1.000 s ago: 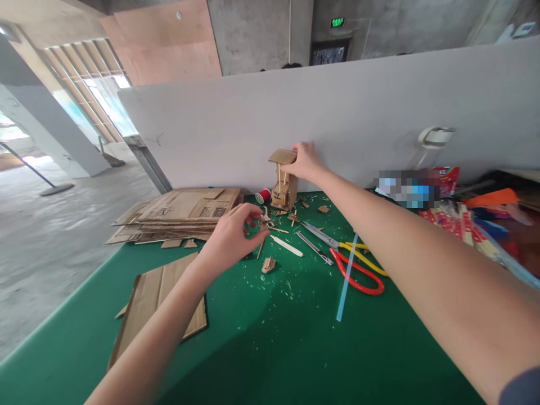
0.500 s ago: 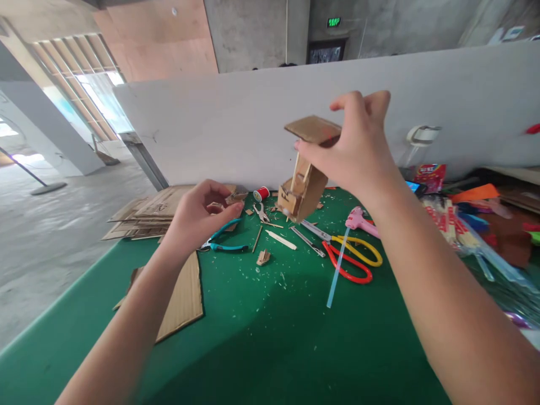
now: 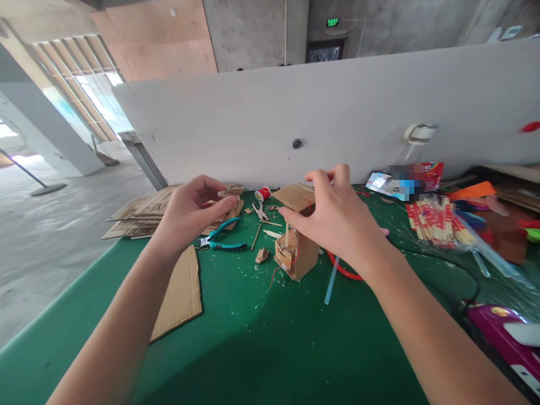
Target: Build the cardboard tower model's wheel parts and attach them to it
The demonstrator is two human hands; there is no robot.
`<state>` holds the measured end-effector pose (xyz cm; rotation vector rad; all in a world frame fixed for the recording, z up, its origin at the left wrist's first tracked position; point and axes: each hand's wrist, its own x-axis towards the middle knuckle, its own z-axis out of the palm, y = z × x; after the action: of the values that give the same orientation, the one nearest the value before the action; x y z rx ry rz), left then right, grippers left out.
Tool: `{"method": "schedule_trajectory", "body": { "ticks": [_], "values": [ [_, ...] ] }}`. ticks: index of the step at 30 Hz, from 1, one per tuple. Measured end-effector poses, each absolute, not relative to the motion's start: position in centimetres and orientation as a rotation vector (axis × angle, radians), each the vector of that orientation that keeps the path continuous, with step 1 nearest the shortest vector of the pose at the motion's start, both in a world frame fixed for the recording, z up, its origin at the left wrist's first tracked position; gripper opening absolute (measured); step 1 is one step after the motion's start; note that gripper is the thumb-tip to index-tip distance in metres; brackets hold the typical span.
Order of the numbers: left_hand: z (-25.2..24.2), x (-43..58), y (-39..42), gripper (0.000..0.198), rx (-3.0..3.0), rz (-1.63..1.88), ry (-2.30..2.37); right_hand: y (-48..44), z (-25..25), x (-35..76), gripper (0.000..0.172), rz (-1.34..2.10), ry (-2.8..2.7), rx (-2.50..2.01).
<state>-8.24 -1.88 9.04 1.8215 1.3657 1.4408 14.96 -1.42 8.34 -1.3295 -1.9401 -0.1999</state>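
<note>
My right hand grips a small cardboard model near its roof flap, thumb under the flap and fingers curled over it. The model stands upright at the table's middle, with a wooden stick up its front and thin red thread about it. My left hand is raised at the left, thumb and fingers pinched near a small pale piece that I cannot make out. Below that hand lie teal-handled pliers. A cardboard scrap sits left of the model.
Stacked cardboard lies at the back left, a loose sheet in front. Behind are a red thread spool and small grey pliers. Red scissor handles and a glue stick lie right of the model. A white partition stands behind.
My right hand has lowered the cardboard model from the air to the table, turning it upright. My left hand has shifted slightly left. A phone and a purple item show more at the right.
</note>
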Motion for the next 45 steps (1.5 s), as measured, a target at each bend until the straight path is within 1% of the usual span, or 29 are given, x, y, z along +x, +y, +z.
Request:
{"method": "schedule_trajectory", "body": {
  "ticks": [4,9,15,23,28,32,37,45],
  "values": [
    [8.9,-8.3,-1.8,0.023,1.770,1.391,1.347,-0.5,7.7,14.8,0.047,-0.167,-1.926,-1.342],
    [8.8,-8.0,-1.8,0.022,1.795,1.352,1.361,1.7,7.2,14.3,0.045,-0.213,-1.883,-1.335],
    [8.5,-7.8,-1.4,0.024,1.797,1.301,1.303,4.5,6.7,12.9,0.047,-0.232,-1.851,-1.305],
    [7.7,-7.6,-1.0,0.028,1.702,1.183,1.193,6.5,6.8,10.8,0.058,-0.263,-1.896,-1.370],
    [6.7,-7.7,-0.6,0.025,1.508,1.184,0.930,4.9,7.9,11.5,0.053,-0.308,-1.915,-1.386],
    [6.4,-7.5,-0.5,0.024,1.358,1.175,0.773,4.2,7.3,11.8,0.049,-0.319,-1.922,-1.313],
    [6.5,-6.9,-0.8,0.025,1.233,1.117,0.770,5.5,6.2,11.3,0.045,-0.289,-1.885,-1.233],
    [6.1,-6.0,-0.6,0.021,1.007,1.114,0.783,5.5,5.3,11.7,0.049,-0.188,-1.917,-1.193]
  ]
}}
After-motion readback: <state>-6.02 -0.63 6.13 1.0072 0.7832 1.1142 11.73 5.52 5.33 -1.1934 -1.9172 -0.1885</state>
